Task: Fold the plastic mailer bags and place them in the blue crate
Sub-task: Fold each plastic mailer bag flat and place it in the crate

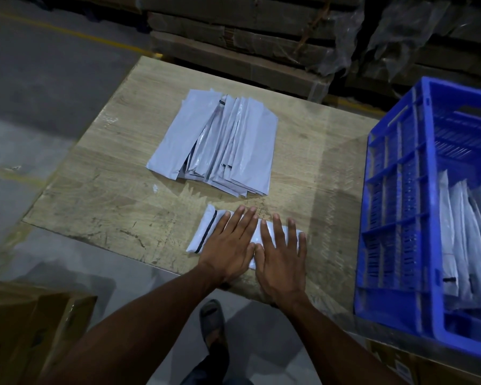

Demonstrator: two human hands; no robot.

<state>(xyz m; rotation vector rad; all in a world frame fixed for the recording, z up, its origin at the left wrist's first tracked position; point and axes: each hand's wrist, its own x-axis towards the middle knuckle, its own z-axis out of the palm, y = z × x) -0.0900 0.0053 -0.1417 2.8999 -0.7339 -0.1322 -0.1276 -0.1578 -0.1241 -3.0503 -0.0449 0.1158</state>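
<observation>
Nearest the camera: a sandalled foot (212, 318) on the floor at 6 o'clock, seen between the person's two forearms.

Both hands lie flat on one folded bag (203, 232) near the front edge of the wooden table (100, 190). Left hand (229, 245): fingers straight and spread, palm down, pressing the bag's middle. Right hand (281, 252): same posture, pressing the bag's right part, thumb just beside the left hand's. Neither hand curls round anything. The bag's left end, with a dark strip across it, shows uncovered at 9 o'clock of the hands.

The pile of bags (220, 143) lies at 12 o'clock of the hands, fanned out and apart from the bag being pressed. The blue crate (395, 190) stands at 3 o'clock on the table's right side; several bags (461, 232) already stand upright inside it.

Judgement: step in hand is flattening the crease on the current bag. Task is partway done, given the bags in the crate and the pile remaining.

Next move likely calls for pinching the flattened bag along one edge so the fold does not spring open, then carrying it to 3 o'clock, over the crate wall, and slotting it beside those already there. Slick plastic may unfold once pressure lifts.

Also present: a cardboard box (36, 326) at 8 o'clock, and stacked cardboard (233, 45) behind the table at 12 o'clock.
</observation>
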